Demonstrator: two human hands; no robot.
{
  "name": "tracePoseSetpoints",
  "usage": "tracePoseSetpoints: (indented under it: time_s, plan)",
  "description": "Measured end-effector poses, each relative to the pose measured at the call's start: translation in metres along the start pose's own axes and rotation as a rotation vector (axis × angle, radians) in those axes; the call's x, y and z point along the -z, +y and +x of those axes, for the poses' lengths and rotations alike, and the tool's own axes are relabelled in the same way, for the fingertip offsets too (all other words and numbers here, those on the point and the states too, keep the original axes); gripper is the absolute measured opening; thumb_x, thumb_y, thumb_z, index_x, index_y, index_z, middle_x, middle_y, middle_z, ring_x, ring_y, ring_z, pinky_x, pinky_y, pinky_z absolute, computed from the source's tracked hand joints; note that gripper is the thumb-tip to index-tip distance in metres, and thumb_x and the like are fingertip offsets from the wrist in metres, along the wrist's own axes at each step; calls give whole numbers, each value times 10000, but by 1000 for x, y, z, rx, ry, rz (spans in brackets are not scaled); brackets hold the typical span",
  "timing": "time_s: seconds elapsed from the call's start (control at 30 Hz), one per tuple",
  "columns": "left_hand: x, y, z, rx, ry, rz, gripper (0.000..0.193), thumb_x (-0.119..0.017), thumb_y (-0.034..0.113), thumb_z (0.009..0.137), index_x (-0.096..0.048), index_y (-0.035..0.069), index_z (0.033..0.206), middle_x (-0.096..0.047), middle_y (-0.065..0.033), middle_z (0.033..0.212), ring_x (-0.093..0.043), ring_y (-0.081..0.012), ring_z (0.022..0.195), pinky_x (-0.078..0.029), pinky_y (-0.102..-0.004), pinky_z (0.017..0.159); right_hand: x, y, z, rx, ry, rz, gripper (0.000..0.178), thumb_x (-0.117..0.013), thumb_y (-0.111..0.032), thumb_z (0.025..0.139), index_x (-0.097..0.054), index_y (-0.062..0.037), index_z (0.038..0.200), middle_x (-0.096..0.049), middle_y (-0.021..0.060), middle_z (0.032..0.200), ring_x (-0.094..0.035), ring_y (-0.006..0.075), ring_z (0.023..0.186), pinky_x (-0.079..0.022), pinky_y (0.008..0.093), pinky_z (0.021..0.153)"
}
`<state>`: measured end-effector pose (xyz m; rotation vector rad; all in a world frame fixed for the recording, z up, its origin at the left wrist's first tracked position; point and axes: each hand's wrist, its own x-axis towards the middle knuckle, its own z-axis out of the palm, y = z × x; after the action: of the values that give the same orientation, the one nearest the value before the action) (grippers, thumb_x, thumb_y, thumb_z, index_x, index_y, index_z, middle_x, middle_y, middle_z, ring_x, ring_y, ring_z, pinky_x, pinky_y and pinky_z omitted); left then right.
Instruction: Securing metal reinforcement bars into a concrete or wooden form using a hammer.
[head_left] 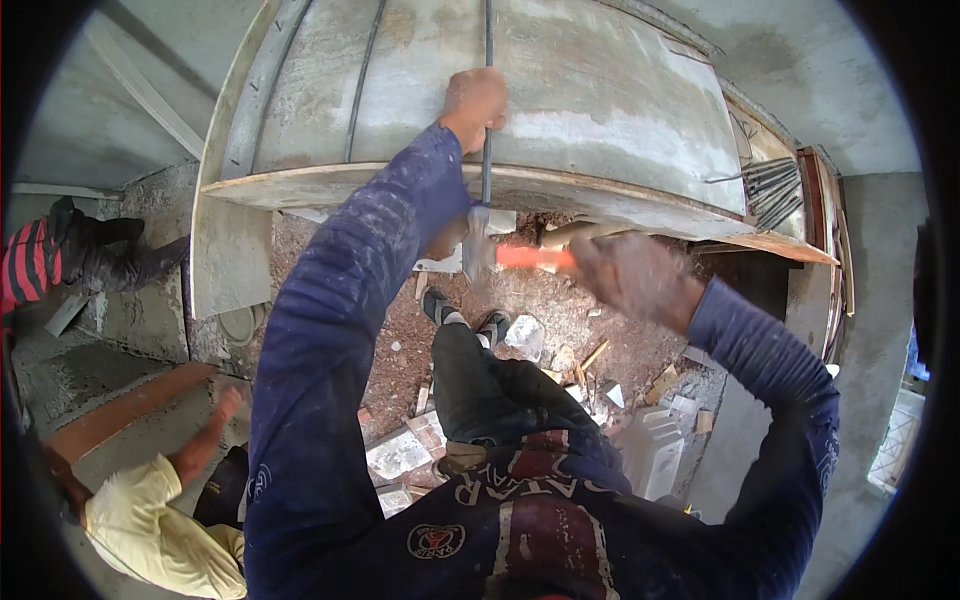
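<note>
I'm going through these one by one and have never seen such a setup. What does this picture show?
There is no machine: a wide fisheye camera on the wearer's head looks down, so straight edges bend. The bare left hand grips a metal rod that reaches past the near edge of a large board. The right hand, blurred, holds an orange-handled hammer near the rod's near end. Other rods lie on the board, with a bundle at its right. Rubble covers parts of the ground below.

Grey panel (620, 85) w/ thin dark rods (364, 70) across L half & rod bundle (773, 195) nr R end
</note>
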<state>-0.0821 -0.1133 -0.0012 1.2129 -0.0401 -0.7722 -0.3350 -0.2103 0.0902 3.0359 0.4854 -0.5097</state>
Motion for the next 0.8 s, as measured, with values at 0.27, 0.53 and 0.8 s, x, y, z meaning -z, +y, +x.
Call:
tracePoseSetpoints:
  time_s: [0.27,0.53,0.8]
  plan:
    - [-1,-1,-2,41,12,39,135,-459,117,998,-553,29,959,-474,-4,681,-380,-88,492,-281,-254,409,-25,22,-7,171,38,-7,369,-437,-406,1023,-507,-60,914,-613,74,666,-628,236,501,-494,404,423]
    - [-11,-2,1,-81,196,487,262,-519,221,988,-613,-4,1083,-552,-36,713,-537,-157,594,-448,-317,499,-27,-35,-46,-8,-181,127,478,-444,-518,1004,-563,-55,981,-586,85,564,-616,235,477,-488,417,430]
    - [-21,8,-65,-803,725,713,331,-612,179,940,-545,-42,1177,-613,-152,981,-630,-259,915,-531,-401,821,-95,-91,-96,-464,164,766,361,-623,-378,954,-558,-24,915,-591,204,604,-621,425,581,-473,488,518]
